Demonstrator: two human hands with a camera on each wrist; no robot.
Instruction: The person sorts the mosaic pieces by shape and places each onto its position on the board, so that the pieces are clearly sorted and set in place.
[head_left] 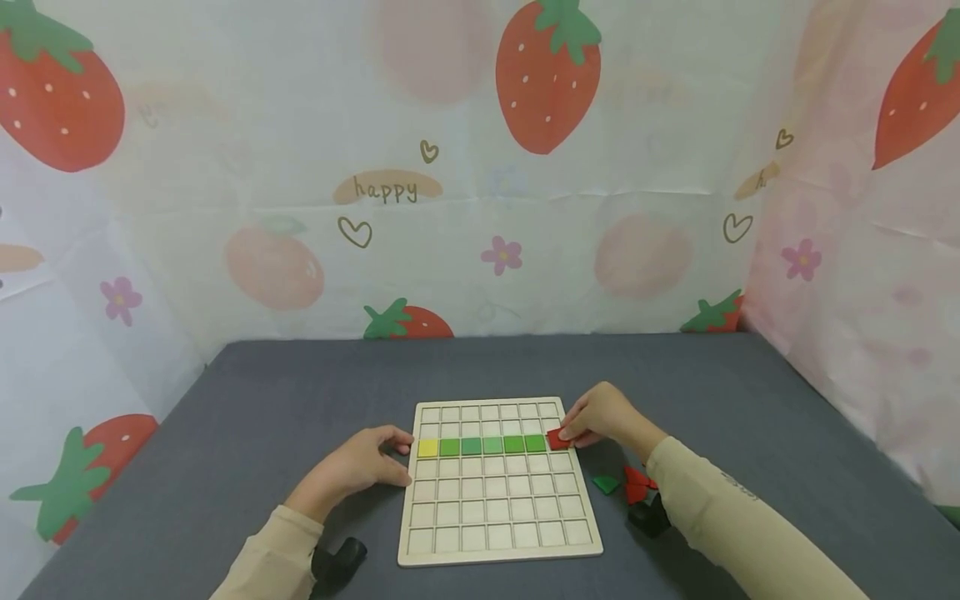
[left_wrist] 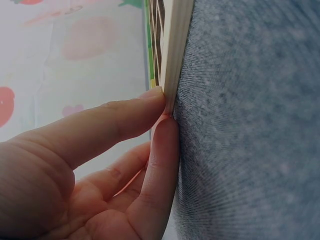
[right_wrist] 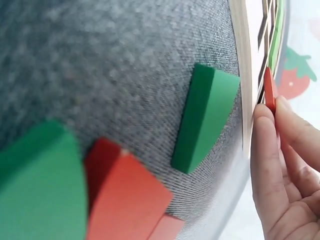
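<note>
A pale wooden board (head_left: 498, 560) with a grid of square cells lies flat on the dark grey table. One row holds a yellow tile (head_left: 427, 448) at its left end, followed by several green tiles (head_left: 471, 447). My right hand (head_left: 606, 417) pinches a red tile (head_left: 557, 438) between thumb and fingers, tilted over the right-end cell of that row; whether it touches the cell I cannot tell. On the opposite side, my left hand (head_left: 356, 467) rests its spread thumb and fingertips against the board's left edge.
Beside the board's right edge lies a green piece (head_left: 606, 483). Red pieces (head_left: 637, 485) sit near the right forearm, partly hidden in the head view; another green piece (right_wrist: 45, 185) lies next to them. A printed curtain (head_left: 465, 275) stands behind the table.
</note>
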